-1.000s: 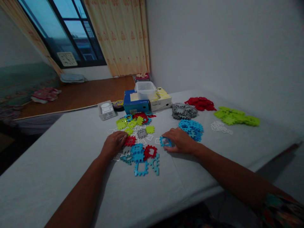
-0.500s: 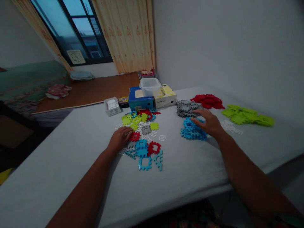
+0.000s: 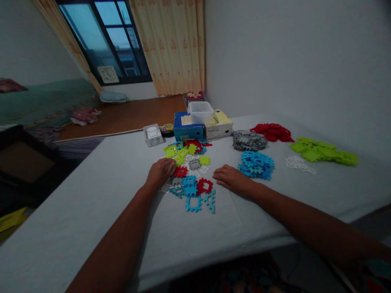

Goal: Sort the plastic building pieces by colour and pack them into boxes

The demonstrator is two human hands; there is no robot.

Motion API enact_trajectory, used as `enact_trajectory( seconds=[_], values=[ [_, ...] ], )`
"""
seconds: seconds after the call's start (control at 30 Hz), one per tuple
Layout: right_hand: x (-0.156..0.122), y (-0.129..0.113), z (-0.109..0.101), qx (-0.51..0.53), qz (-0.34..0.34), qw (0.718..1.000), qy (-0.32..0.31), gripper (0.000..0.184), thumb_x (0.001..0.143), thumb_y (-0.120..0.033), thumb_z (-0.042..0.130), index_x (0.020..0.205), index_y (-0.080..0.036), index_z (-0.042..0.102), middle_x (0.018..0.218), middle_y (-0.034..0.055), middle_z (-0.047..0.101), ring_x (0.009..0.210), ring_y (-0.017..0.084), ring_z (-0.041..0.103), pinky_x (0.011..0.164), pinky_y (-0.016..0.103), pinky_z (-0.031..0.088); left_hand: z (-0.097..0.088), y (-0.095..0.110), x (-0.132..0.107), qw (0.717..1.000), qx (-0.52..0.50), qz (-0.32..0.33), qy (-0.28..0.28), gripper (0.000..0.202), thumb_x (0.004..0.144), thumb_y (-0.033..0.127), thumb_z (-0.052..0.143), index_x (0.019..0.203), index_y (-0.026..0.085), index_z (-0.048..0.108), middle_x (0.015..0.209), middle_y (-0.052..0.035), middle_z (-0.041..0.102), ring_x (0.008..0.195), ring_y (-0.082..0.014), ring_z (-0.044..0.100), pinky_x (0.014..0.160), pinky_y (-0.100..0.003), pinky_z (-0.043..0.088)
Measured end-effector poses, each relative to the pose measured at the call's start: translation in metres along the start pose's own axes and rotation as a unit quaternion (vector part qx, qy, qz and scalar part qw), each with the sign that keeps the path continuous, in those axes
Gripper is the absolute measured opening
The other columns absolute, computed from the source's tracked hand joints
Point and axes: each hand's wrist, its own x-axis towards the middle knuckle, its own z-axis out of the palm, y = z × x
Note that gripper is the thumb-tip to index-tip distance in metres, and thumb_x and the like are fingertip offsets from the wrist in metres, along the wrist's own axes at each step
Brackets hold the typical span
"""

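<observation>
In the head view, a mixed heap of flat plastic interlocking building pieces lies mid-table. My left hand (image 3: 160, 174) rests at the heap's left edge with curled fingers; whatever may be in them is hidden. Beside those fingertips are a red piece (image 3: 181, 171) and lime pieces (image 3: 179, 152). Blue pieces (image 3: 190, 186), a red piece with an opening (image 3: 205, 186) and a teal triangle (image 3: 210, 201) lie nearer me. My right hand (image 3: 232, 180) is low over the cloth just right of the heap, fingers stretched out and nothing visible in them.
Sorted piles of blue (image 3: 257, 165), grey (image 3: 249, 140), red (image 3: 271, 132), lime (image 3: 324, 151) and white pieces (image 3: 299, 164) stand on the right. Behind the heap are a blue box (image 3: 188, 129), a white-yellow box (image 3: 219, 124), a clear tub (image 3: 200, 112) and a small white box (image 3: 153, 135).
My right hand has moved left from above the blue pile to beside the mixed heap. My left hand stays at the heap's left edge. The view has shifted slightly.
</observation>
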Motion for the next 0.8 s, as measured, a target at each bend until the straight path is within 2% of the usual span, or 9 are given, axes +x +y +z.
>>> enact_trajectory(
  seconds=[0.1,0.2,0.27,0.37,0.43,0.5,0.6,0.7,0.8],
  values=[
    [-0.005,0.001,-0.002,-0.033,-0.016,0.999,0.02,0.021,0.097,-0.022,0.051,0.108,-0.017,0.067,0.103,0.0124,0.07,0.096,0.022,0.06,0.086,0.037,0.049,-0.001,-0.003,-0.001,1.0,0.008,-0.027,0.0,0.047,0.096,0.046,0.035,0.109,0.019,0.071,0.116,-0.0092,0.071,0.111,-0.0246,0.063,0.098,-0.037,0.048],
    [-0.01,0.001,-0.003,-0.075,0.019,0.996,0.042,0.02,0.095,-0.018,0.05,0.104,-0.016,0.068,0.091,0.0101,0.071,0.085,0.022,0.062,0.078,0.034,0.048,0.0,-0.006,-0.001,0.999,0.02,-0.034,-0.01,0.047,0.096,0.046,0.034,0.11,0.02,0.071,0.117,-0.0081,0.071,0.112,-0.0238,0.062,0.099,-0.036,0.047],
    [-0.012,0.007,-0.012,-0.083,0.053,0.992,0.075,0.02,0.093,-0.018,0.052,0.105,-0.017,0.069,0.092,0.0094,0.072,0.085,0.022,0.064,0.077,0.034,0.048,0.0,-0.008,0.0,0.999,0.033,-0.035,-0.016,0.047,0.096,0.047,0.034,0.11,0.021,0.071,0.117,-0.0076,0.071,0.112,-0.0241,0.062,0.099,-0.036,0.048],
    [-0.027,0.03,-0.04,-0.089,0.14,0.973,0.161,0.024,0.094,-0.021,0.051,0.11,-0.019,0.068,0.103,0.0089,0.073,0.093,0.022,0.066,0.081,0.034,0.049,-0.001,-0.01,0.001,0.998,0.046,-0.033,-0.019,0.048,0.096,0.049,0.033,0.109,0.023,0.071,0.117,-0.0069,0.072,0.113,-0.0249,0.062,0.098,-0.037,0.048],
    [-0.05,0.052,-0.065,-0.097,0.228,0.942,0.225,0.027,0.095,-0.025,0.048,0.111,-0.021,0.069,0.107,0.008,0.073,0.096,0.022,0.067,0.083,0.035,0.05,-0.002,-0.011,0.001,0.998,0.047,-0.032,-0.014,0.047,0.095,0.049,0.033,0.108,0.024,0.071,0.117,-0.0069,0.072,0.112,-0.0253,0.063,0.098,-0.037,0.049],
    [-0.085,0.076,-0.084,-0.117,0.33,0.898,0.266,0.03,0.095,-0.03,0.046,0.111,-0.021,0.069,0.107,0.0078,0.073,0.091,0.023,0.068,0.081,0.036,0.051,-0.003,-0.012,0.001,0.998,0.045,-0.034,-0.008,0.047,0.095,0.049,0.034,0.108,0.024,0.071,0.117,-0.007,0.072,0.112,-0.0255,0.063,0.098,-0.038,0.049],
    [-0.147,0.112,-0.095,-0.163,0.453,0.839,0.254,0.034,0.092,-0.032,0.045,0.108,-0.019,0.071,0.104,0.0103,0.074,0.088,0.028,0.068,0.079,0.04,0.051,-0.003,-0.014,0.002,0.998,0.043,-0.037,-0.006,0.046,0.094,0.049,0.035,0.106,0.024,0.071,0.116,-0.0067,0.072,0.111,-0.0257,0.064,0.097,-0.038,0.05],
    [-0.192,0.139,-0.091,-0.176,0.495,0.823,0.214,0.036,0.089,-0.031,0.044,0.105,-0.017,0.073,0.104,0.0126,0.074,0.093,0.03,0.067,0.082,0.043,0.051,-0.001,-0.016,0.003,0.998,0.04,-0.036,-0.013,0.046,0.093,0.05,0.036,0.106,0.025,0.072,0.115,-0.0066,0.073,0.11,-0.0258,0.064,0.096,-0.038,0.05],
    [-0.207,0.154,-0.084,-0.181,0.477,0.834,0.21,0.039,0.091,-0.029,0.04,0.107,-0.016,0.073,0.108,0.014,0.073,0.098,0.029,0.067,0.089,0.044,0.05,0.002,-0.018,0.004,0.999,0.04,-0.034,-0.015,0.047,0.093,0.051,0.035,0.108,0.024,0.071,0.117,-0.0073,0.072,0.11,-0.0262,0.064,0.096,-0.038,0.05]
  ],
)
